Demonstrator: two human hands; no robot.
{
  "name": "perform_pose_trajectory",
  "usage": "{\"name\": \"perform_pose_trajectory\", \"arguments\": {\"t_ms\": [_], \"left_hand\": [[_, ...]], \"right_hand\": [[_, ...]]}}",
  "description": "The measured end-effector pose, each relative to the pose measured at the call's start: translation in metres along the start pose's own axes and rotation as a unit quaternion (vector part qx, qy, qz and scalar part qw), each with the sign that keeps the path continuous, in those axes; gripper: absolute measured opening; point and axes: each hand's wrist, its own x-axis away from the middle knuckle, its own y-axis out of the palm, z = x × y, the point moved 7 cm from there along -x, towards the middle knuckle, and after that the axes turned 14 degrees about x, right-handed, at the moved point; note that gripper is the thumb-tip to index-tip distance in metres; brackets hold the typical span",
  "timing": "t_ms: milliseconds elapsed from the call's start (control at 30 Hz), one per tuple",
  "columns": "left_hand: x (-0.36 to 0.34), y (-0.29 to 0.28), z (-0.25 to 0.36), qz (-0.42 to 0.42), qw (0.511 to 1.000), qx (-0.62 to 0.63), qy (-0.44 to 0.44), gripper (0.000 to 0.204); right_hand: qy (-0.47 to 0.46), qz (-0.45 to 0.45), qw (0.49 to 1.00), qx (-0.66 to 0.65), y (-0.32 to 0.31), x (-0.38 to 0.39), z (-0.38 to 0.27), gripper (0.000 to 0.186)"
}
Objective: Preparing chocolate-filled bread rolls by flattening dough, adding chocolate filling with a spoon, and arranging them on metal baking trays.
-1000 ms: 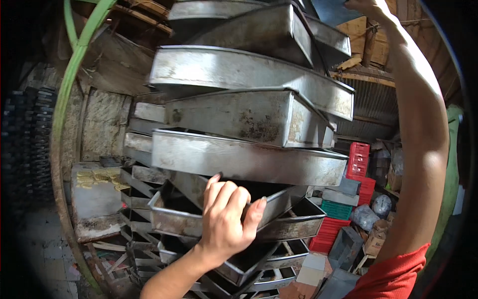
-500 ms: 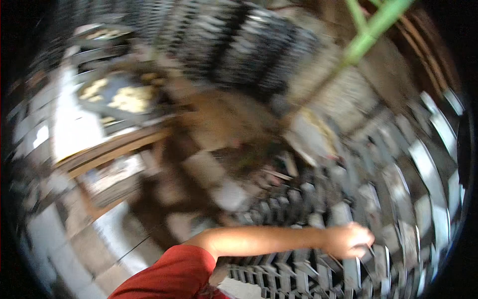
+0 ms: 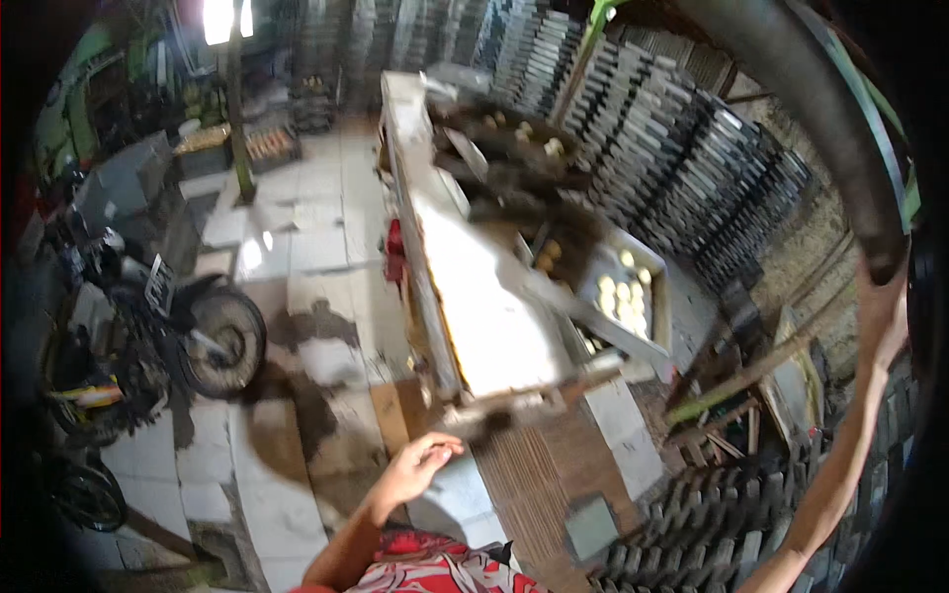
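My right hand (image 3: pixel 883 311) is raised at the far right edge, its fingers closed at the lower end of a long dark tray (image 3: pixel 791 89). This tray slants up across the upper right, and its far end runs out of view. Lower down, my left hand (image 3: pixel 420 469) hangs empty in front of the table's near end, with its fingers loosely stretched. A white-topped table (image 3: pixel 484 326) stands ahead. On its right side sits a grey metal tray (image 3: pixel 660 296) with several pale dough balls (image 3: pixel 623 296) in it.
Stacked dark trays (image 3: pixel 682 148) line the back right, and more stacked trays (image 3: pixel 732 524) stand at the lower right. A motorcycle (image 3: pixel 148 326) is parked at the left. A green post (image 3: pixel 237 119) rises behind it, and a green-tipped pole (image 3: pixel 751 371) slants near the table.
The view has swung so the table is now central. One arm was reaching into the stacked trays; now both hands show, the right raised with a dark tray.
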Motion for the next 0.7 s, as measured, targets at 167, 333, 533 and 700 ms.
{"name": "perform_pose_trajectory", "arguments": {"t_ms": [167,333,533,700], "left_hand": [[-0.061,-0.109,0.049,-0.034,0.999,-0.010,0.002,0.023],[-0.144,-0.217,0.068,-0.050,0.998,-0.034,-0.015,0.024],[-0.191,-0.452,0.006,0.194,0.970,-0.069,-0.126,0.031],[-0.155,-0.625,-0.013,0.301,0.870,-0.243,-0.306,0.036]], "right_hand": [[0.032,-0.123,0.985,-0.121,-0.036,-0.016,-0.199,0.091],[0.035,-0.153,0.974,-0.161,-0.028,-0.033,-0.357,0.089],[0.006,-0.171,0.967,-0.188,0.037,-0.061,-0.595,0.085],[-0.120,-0.170,0.974,-0.089,0.080,-0.087,-0.749,0.043]]}}
